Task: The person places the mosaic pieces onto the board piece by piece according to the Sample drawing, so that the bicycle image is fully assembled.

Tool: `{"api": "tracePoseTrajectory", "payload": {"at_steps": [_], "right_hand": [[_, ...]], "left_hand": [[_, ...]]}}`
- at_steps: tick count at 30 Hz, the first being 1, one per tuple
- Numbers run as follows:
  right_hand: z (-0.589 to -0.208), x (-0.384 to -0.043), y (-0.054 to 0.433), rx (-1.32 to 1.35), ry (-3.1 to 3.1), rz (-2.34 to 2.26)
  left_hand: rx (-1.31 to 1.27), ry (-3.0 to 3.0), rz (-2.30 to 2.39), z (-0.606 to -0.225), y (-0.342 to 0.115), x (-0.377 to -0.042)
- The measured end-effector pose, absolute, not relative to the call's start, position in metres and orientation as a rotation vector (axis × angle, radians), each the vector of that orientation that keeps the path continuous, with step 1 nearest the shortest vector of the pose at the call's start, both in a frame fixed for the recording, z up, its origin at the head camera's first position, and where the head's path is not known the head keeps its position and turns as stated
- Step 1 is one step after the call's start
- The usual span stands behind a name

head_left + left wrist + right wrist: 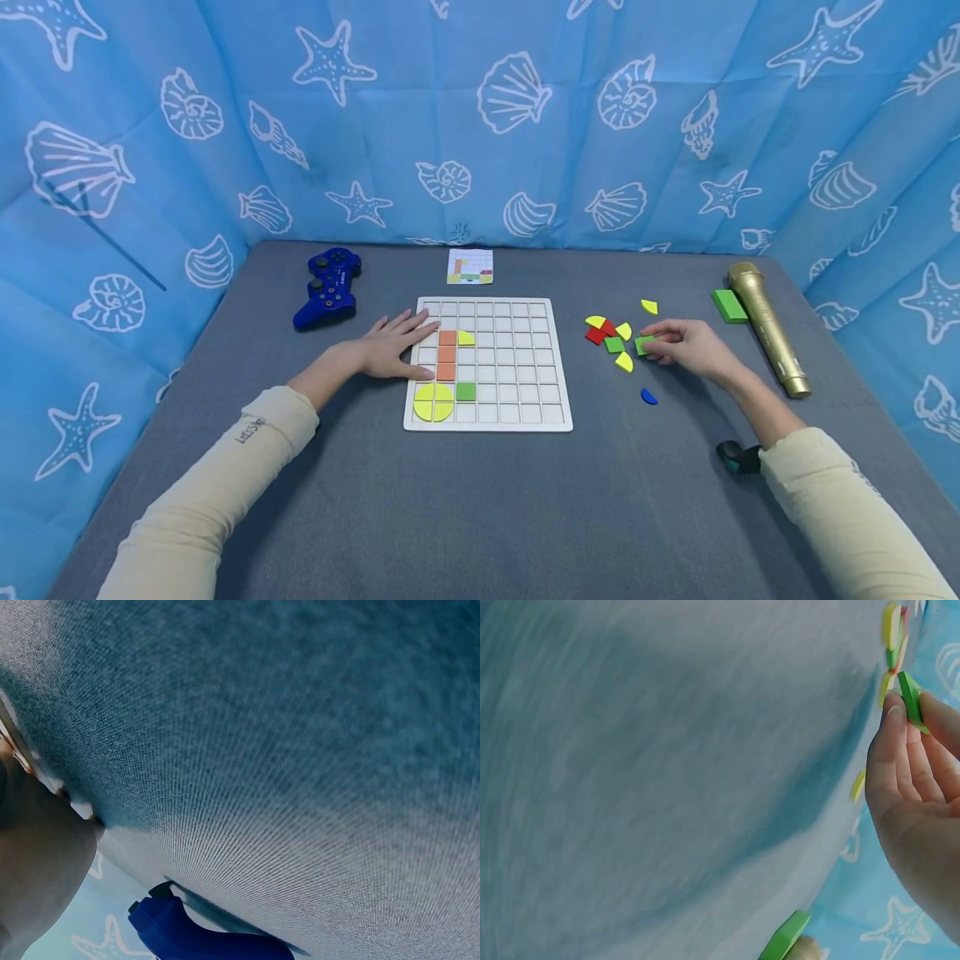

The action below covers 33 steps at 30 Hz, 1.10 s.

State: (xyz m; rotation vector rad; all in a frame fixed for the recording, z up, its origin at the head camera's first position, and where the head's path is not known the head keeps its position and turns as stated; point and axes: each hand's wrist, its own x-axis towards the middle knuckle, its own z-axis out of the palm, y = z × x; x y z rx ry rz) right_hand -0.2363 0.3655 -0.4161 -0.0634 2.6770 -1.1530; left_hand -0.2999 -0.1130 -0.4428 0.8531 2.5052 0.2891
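My left hand (392, 346) lies with spread, straight fingers over the left edge of a white grid board (517, 367). On the board sit a yellow circle of quarter pieces (433, 402), a column of orange squares (447, 355), a yellow quarter piece (466, 338) and a green square (466, 392). Right of the board, my right hand (693, 346) pinches a green square tile (910, 697) between thumb and fingers, lifted above the cloth in the right wrist view. Close by lie red squares (595, 335), another green square (614, 345), several yellow quarter pieces (624, 362) and a blue piece (649, 397).
A small pattern card (470, 267) lies behind the board. At the back left is a blue game controller (330, 287). A gold microphone (768, 329) and a green block (729, 307) lie at the right. Blue shell-printed curtain (420, 108) encloses the grey table (450, 508).
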Motion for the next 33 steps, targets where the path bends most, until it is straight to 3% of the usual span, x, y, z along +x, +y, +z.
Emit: {"api": "tracePoseTrajectory", "payload": {"at_steps": [7, 33], "right_hand": [[-0.408, -0.234, 0.34, -0.014, 2.513, -1.273], [-0.417, -0.229, 0.238, -0.23, 2.186, -1.45]], "left_hand": [[0.858, 2.502, 0.305, -0.446, -0.114, -0.301], [0.846, 2.521, 0.286, -0.452, -0.115, -0.305]]}}
